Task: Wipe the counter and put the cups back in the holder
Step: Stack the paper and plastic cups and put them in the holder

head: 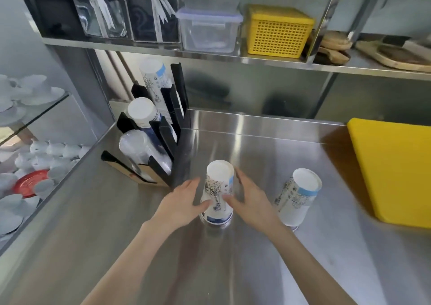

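A stack of white printed paper cups (pixel 218 188) stands upside down on the steel counter (pixel 233 258), near its middle. My left hand (pixel 180 203) and my right hand (pixel 250 202) clasp it from either side, thumbs on its front. A second upturned stack of paper cups (pixel 299 196) stands to the right, untouched. At the counter's back left is the black cup holder (pixel 168 132), holding two stacks of paper cups (pixel 152 76) (pixel 142 112) and a stack of clear plastic cups (pixel 137 148) in its slots.
A yellow cutting board (pixel 394 172) lies on the counter at the right. The shelf above carries a clear plastic box (pixel 207 28), a yellow basket (pixel 277 33) and wooden boards (pixel 396 55). White crockery (pixel 30 162) fills a glass case on the left.
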